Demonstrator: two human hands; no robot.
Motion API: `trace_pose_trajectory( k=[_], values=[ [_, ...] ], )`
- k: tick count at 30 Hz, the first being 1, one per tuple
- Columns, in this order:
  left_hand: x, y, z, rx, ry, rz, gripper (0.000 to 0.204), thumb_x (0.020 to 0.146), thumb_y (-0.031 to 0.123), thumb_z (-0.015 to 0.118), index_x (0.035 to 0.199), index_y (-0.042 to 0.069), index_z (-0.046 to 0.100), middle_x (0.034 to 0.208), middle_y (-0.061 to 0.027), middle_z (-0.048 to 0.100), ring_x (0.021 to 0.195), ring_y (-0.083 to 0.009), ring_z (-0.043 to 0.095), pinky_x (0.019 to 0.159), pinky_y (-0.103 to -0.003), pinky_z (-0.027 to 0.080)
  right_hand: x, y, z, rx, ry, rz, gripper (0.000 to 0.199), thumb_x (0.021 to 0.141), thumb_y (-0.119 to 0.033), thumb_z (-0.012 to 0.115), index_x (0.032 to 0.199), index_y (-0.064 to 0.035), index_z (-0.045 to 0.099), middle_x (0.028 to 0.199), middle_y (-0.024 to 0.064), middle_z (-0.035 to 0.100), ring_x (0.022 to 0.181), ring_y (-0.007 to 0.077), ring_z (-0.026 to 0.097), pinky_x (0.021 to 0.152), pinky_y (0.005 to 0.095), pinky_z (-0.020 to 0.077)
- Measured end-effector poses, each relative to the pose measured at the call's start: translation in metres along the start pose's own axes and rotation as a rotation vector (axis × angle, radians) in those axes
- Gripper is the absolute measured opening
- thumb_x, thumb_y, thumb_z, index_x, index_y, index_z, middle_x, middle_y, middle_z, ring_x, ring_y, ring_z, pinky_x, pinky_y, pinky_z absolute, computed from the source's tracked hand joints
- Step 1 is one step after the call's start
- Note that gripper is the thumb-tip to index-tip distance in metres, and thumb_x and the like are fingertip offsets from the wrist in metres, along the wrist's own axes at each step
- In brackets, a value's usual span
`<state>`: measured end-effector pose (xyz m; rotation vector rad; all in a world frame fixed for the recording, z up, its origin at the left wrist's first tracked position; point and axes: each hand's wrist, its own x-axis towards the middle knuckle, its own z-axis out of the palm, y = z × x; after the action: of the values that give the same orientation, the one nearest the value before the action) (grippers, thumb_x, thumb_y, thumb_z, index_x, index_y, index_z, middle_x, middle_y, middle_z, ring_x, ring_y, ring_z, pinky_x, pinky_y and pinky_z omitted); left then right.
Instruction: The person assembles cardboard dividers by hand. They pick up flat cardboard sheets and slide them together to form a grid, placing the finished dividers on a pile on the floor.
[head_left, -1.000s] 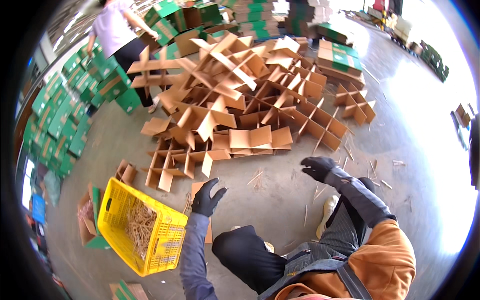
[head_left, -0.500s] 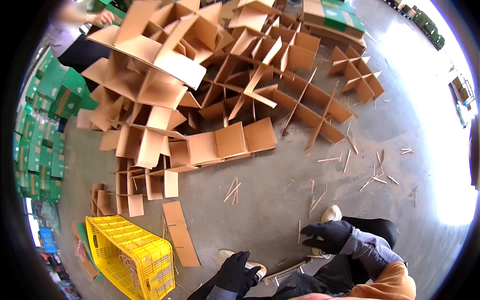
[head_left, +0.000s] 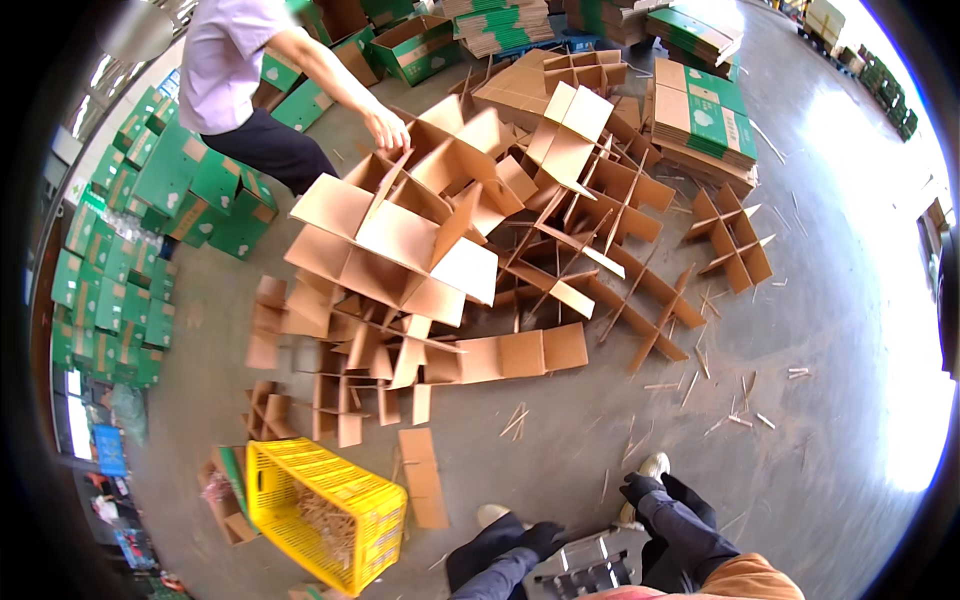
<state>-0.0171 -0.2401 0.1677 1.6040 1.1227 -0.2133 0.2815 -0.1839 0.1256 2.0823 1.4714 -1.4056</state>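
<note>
My left hand (head_left: pixel 543 540), in a black glove, is by my left knee, its loosely stretched fingers holding nothing. My right hand (head_left: pixel 640 487), also black-gloved, hangs beside my right shoe (head_left: pixel 654 465) with its fingers apart and nothing visible in them. Between my legs is a low metal-framed stool (head_left: pixel 590 572). Ahead of me lies a large heap of interlocked brown cardboard dividers (head_left: pixel 400 240). At its far left side, another person's bare hand (head_left: pixel 386 127) touches the top divider. A flat cardboard strip (head_left: pixel 425 480) lies on the floor left of my feet.
A yellow plastic crate (head_left: pixel 375 515) lies tipped at the left, with cardboard scraps (head_left: pixel 325 525) inside. Green boxes (head_left: pixel 115 310) are stacked along the left. Flattened green-and-brown cartons (head_left: pixel 700 115) stand behind the heap. Thin cardboard slivers (head_left: pixel 740 415) litter the floor at right.
My view has tilted up and shifted left, so the heap and crate appear farther right. Both hands have lowered toward my legs. The other person's arm now reaches onto the dividers.
</note>
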Motion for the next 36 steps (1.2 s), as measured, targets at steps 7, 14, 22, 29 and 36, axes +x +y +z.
trace_pose_trajectory(
  k=[7,14,22,29,36],
  values=[
    [-0.051,0.098,-0.148,-0.159,0.299,-0.241,0.033,0.076,0.039,0.067,0.091,0.01,0.067,0.087,-0.0115,0.067,0.08,-0.0273,0.065,0.073,-0.036,0.051,-0.128,-0.026,-0.095,0.246,0.081,-0.143,0.036,0.08,-0.041,0.058,0.1,-0.0129,0.066,0.094,0.0157,0.066,0.091,0.0341,0.062,0.084,0.0396,0.0475],
    [-0.174,0.151,-0.269,-0.254,0.566,-0.414,0.035,0.076,0.044,0.067,0.078,0.009,0.068,0.071,-0.0096,0.066,0.069,-0.024,0.064,0.064,-0.034,0.049,-0.216,-0.102,-0.242,0.528,0.151,-0.342,0.027,0.08,-0.028,0.065,0.082,-0.0008,0.065,0.066,0.0066,0.064,0.059,0.0143,0.061,0.056,0.0297,0.049],
    [-0.306,0.12,-0.126,-0.272,0.428,-0.802,0.055,0.08,0.059,0.053,0.089,0.007,0.069,0.088,-0.0115,0.068,0.082,-0.0271,0.064,0.08,-0.036,0.046,-0.358,-0.354,-0.333,0.553,-0.276,-1.031,0.02,0.088,-0.019,0.06,0.097,-0.0017,0.064,0.081,0.0078,0.064,0.069,0.0129,0.059,0.066,0.0287,0.0491],
    [-0.353,0.048,0.009,-0.396,0.381,-0.704,0.058,0.085,0.058,0.042,0.101,0.008,0.066,0.102,-0.0143,0.065,0.097,-0.0343,0.059,0.087,-0.041,0.043,-0.574,-0.536,-0.257,0.18,-1.228,-1.951,0.024,0.08,-0.024,0.067,0.095,-0.0062,0.062,0.094,0.0113,0.061,0.092,0.0295,0.058,0.079,0.0393,0.0465],
    [-0.409,-0.002,0.006,-0.672,0.537,-0.718,0.055,0.084,0.055,0.045,0.102,0.007,0.066,0.105,-0.0149,0.064,0.099,-0.0341,0.059,0.088,-0.04,0.043,-0.604,-0.592,-0.122,-0.416,-1.169,-2.09,0.026,0.07,-0.025,0.063,0.089,-0.0087,0.057,0.08,0.0124,0.061,0.08,0.0329,0.061,0.071,0.0419,0.048]
  ],
)
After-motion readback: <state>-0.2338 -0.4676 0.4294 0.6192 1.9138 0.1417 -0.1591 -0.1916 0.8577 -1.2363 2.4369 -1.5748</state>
